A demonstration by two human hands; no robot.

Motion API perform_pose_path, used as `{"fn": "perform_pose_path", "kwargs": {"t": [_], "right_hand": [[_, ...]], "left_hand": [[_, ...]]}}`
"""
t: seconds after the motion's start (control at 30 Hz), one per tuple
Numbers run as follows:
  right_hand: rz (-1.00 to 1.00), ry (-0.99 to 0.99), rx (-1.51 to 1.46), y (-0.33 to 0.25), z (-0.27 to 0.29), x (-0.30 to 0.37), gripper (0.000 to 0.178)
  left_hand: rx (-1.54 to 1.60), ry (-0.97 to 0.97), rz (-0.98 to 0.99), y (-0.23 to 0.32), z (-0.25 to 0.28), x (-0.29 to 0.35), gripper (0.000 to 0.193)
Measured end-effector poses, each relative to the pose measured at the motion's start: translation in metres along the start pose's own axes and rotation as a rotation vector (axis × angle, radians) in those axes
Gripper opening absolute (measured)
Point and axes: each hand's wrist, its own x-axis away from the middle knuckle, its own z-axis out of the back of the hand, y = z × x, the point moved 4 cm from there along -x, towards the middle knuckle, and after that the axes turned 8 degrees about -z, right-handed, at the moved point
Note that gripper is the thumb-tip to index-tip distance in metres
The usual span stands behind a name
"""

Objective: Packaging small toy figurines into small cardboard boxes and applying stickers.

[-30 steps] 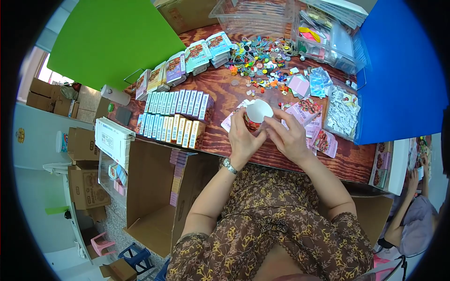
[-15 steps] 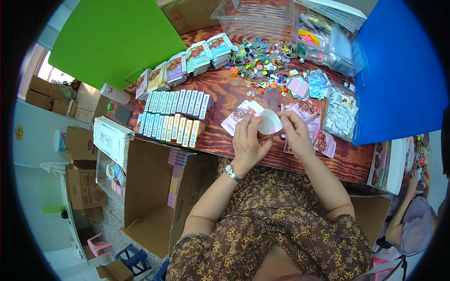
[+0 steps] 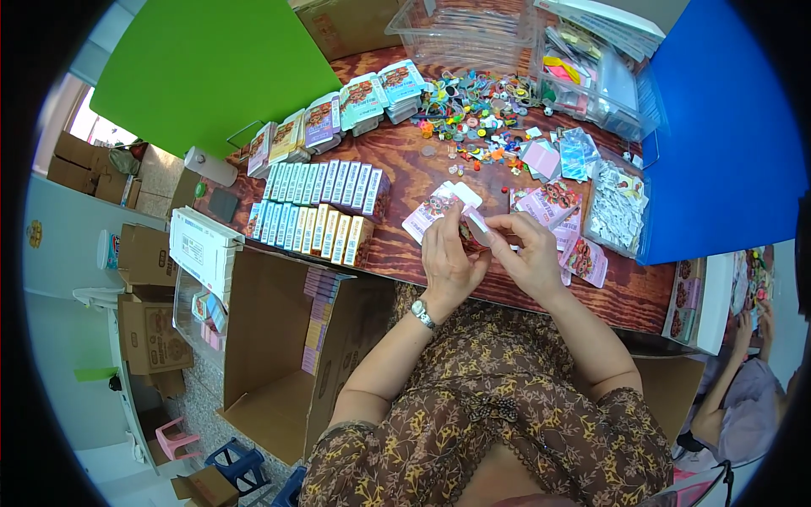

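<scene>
Close to the table's front edge, my left hand (image 3: 448, 264) is wrapped round a small pink printed folding carton (image 3: 476, 223). My right hand (image 3: 529, 252) has thumb and fingers pinched at the carton's right side, by a folded end. The fingers hide much of the carton. Beneath and left of my left hand lies a flat unfolded pink carton (image 3: 422, 224). Several more flat pink cartons (image 3: 585, 260) overlap on the table to the right of my right hand.
Two rows of standing filled boxes (image 3: 312, 224) are at left, with stacks of flat cartons (image 3: 363, 100) behind. Small colourful trinkets (image 3: 477, 118) spread across the back. A clear tray of white packets (image 3: 615, 211) sits at right, beside a blue panel (image 3: 726, 127). An open cardboard box (image 3: 270, 338) stands below left.
The carton has turned from showing its pale open inside to showing a narrow pink edge. My right hand has moved slightly left and closed in on it.
</scene>
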Motion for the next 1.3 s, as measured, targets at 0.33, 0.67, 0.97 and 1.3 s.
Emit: {"fn": "perform_pose_path", "kwargs": {"t": [0.33, 0.67, 0.97, 1.3], "right_hand": [[0.014, 0.077, 0.141, 0.001, -0.003, -0.006, 0.013], [0.163, -0.029, 0.123, 0.003, -0.003, 0.003, 0.022], [0.148, 0.052, 0.18, 0.002, -0.003, 0.012, 0.03], [0.114, 0.069, 0.191, 0.008, -0.004, 0.016, 0.03]], "left_hand": [[-0.121, -0.033, -0.034, 0.005, 0.0, 0.003, 0.088], [-0.235, -0.148, 0.001, 0.002, 0.001, 0.01, 0.094], [-0.224, -0.15, -0.013, 0.007, 0.002, 0.01, 0.093], [-0.256, -0.247, -0.006, 0.012, 0.003, 0.015, 0.095]]}}
